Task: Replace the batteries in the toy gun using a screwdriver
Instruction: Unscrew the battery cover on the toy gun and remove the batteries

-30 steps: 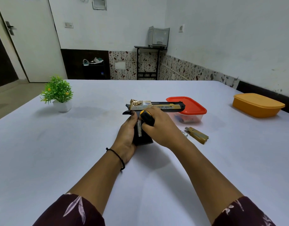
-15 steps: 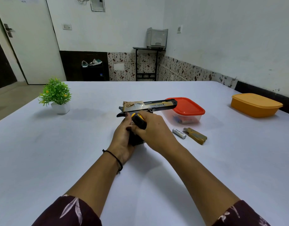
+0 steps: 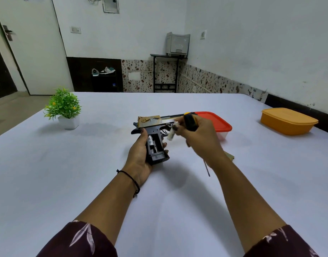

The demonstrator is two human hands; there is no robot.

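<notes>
Already the left hand [image 3: 139,154] grips the opened black-and-gold plastic toy gun [image 3: 155,127], and the right hand [image 3: 200,140] holds a yellow-black screwdriver [image 3: 190,123] and pinches a small white battery [image 3: 171,134]; closing is left.

1. The toy gun [image 3: 155,127] has a black grip and frame, with a tan-gold slide on top.
2. The screwdriver [image 3: 190,123] has a black handle with yellow bands.
3. The battery [image 3: 171,134] just left of it looks white, though blurred.
4. To the right, a clear tub [image 3: 216,121] has a red lid. At the far right, a box [image 3: 287,121] is orange-yellow all over.
5. At the far left, a plant [image 3: 64,105] has green leaves with orange-yellow specks and a white pot.
6. The table [image 3: 67,173] is pale bluish white.
7. The near sleeves [image 3: 81,240] are dark maroon with a pale leaf print.
</notes>
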